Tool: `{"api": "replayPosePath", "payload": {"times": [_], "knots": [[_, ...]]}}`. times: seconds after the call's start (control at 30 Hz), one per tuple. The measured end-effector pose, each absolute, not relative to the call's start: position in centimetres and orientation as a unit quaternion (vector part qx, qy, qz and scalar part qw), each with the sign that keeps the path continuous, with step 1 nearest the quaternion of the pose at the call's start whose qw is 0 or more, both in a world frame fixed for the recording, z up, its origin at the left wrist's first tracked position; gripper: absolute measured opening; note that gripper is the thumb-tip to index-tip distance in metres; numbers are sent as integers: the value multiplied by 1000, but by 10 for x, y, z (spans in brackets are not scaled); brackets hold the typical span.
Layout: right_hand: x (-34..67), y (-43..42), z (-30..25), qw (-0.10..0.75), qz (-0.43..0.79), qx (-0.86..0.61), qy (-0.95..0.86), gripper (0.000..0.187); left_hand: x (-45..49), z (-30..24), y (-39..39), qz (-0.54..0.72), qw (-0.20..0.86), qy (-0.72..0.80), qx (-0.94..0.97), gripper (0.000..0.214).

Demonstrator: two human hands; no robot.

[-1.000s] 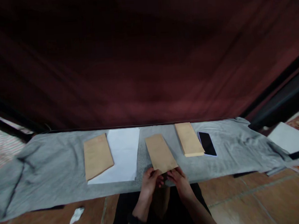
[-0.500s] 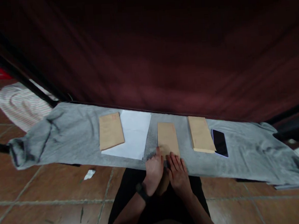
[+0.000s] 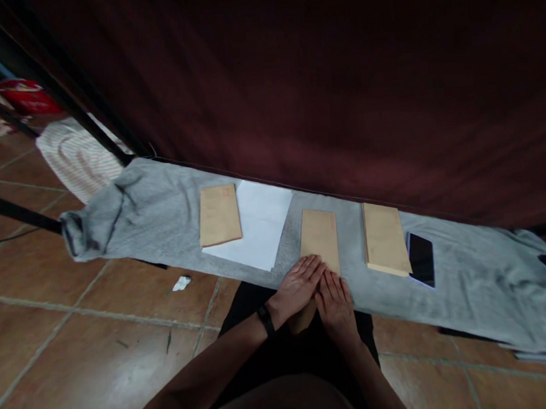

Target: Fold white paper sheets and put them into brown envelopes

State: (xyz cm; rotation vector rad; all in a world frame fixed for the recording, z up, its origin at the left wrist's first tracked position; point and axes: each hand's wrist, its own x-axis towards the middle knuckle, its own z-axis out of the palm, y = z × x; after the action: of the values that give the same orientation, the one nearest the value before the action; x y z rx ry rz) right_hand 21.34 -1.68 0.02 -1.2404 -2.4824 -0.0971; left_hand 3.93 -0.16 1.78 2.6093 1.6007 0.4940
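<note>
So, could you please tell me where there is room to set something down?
Creased grey cloth lies bare right of the phone and left of the left envelopes; a narrow strip separates the middle envelope and right envelopes. Crowded: where the left hand and right hand rest, and where the left envelopes overlap white paper.

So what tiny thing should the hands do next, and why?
I'd probably slide the left hand gently across the middle brown envelope's near end, smoothing it. It and the right hand already lie flat there, fingers close together, so a light stroke seems easiest.
</note>
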Motion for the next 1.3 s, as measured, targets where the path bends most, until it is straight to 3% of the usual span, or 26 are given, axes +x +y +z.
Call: {"api": "replayPosePath", "payload": {"times": [0.3,0.5,0.77,1.3], "knots": [[222,-15,0,170,-27,-430,-886,59,31,31,0,139,34,502,853,46],[223,-16,1,174,-8,-433,-885,59,25,40,-4,127,65,490,860,63],[223,-16,-1,174,-18,-444,-879,61,32,35,3,146,75,506,847,50],[219,-16,4,201,-24,-449,-870,69,55,14,111,133,22,543,829,52]]}}
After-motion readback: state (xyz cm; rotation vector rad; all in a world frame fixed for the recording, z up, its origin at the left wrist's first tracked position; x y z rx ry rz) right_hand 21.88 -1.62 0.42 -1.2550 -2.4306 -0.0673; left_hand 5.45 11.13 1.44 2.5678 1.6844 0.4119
